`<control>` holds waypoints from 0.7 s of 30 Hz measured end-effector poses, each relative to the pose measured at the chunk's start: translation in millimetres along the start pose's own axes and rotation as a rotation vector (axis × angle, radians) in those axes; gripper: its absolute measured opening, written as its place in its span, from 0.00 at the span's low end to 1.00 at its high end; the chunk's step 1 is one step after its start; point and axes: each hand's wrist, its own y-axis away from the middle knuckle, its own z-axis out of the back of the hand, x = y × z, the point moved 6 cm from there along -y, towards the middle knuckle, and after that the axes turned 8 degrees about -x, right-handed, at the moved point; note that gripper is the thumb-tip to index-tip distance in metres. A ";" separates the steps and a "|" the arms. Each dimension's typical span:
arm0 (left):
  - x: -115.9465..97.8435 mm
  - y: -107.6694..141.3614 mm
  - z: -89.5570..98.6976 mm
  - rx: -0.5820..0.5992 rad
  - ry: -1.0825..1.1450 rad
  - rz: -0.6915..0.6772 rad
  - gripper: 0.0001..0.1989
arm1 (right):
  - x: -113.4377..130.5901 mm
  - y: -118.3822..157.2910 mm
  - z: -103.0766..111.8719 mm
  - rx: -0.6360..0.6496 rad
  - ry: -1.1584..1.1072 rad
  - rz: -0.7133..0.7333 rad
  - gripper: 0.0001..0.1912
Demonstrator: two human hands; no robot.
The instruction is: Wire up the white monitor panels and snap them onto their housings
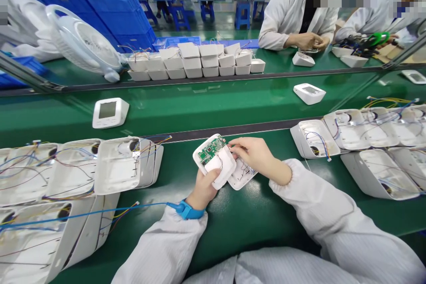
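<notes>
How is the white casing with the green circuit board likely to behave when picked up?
The white casing should stay stiff, as its rim looks like moulded plastic. It is probably light, since the left hand seems to support it alone. The green circuit board may be fragile: its small components are exposed.

One head-worn camera looks forward and down, close above the green workbench point(246, 219).

Fan point(88, 44): white, beyond left hand point(206, 186).
Crates point(109, 6): blue, stacked behind fan.
Co-worker point(289, 6): in white, beyond right hand point(256, 153).
Stool point(242, 14): blue, far beyond right hand.
</notes>
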 end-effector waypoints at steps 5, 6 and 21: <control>-0.4 0.5 -4.0 0.017 0.029 0.039 0.27 | -0.2 6.6 -6.3 0.013 0.321 0.105 0.09; -1.4 0.5 -4.4 0.007 0.022 0.034 0.27 | 1.4 7.7 -7.9 0.027 0.363 0.148 0.08; 8.7 -4.4 18.3 -0.030 -0.190 -0.101 0.26 | 24.3 5.0 1.9 0.124 0.272 0.134 0.08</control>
